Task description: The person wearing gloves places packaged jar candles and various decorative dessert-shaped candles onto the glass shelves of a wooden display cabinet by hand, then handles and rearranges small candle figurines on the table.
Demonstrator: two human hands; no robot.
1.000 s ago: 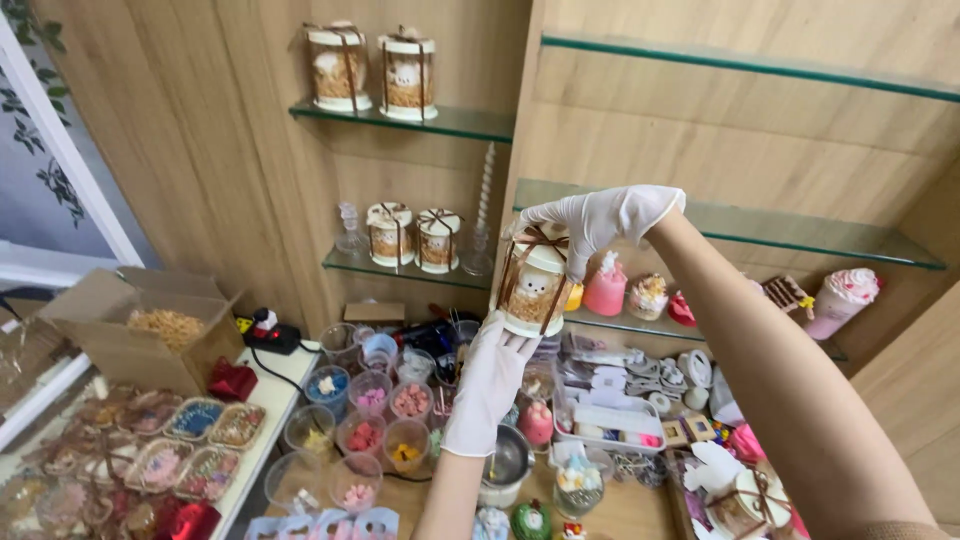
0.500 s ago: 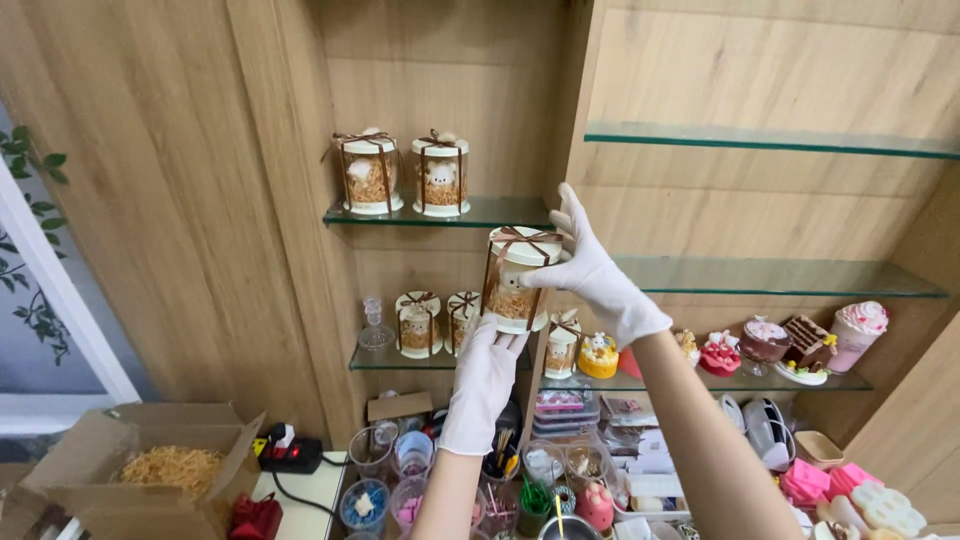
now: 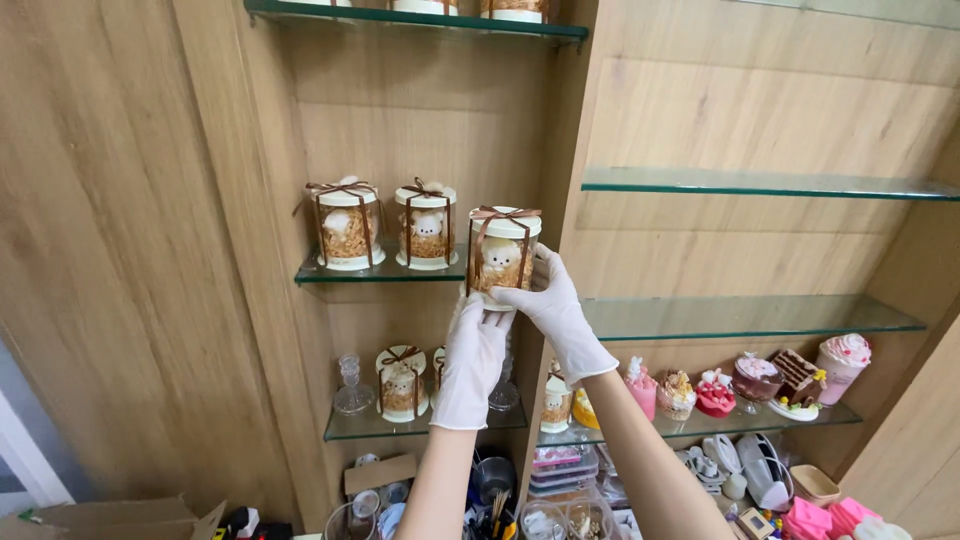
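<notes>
Gripping ribboned gift jar [image 3: 502, 252] | L hand [image 3: 472, 358] clasps base | R hand [image 3: 556, 308] wraps side, fingers closed

Both gloved hands [image 3: 515, 325] raised, gripping

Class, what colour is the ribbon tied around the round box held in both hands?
Brown, on the round box with a white lid; the head view shows it best.

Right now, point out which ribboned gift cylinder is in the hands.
The rightmost cylinder on the middle glass shelf; both gloved hands grip it, while its two neighbours stand untouched.
</notes>
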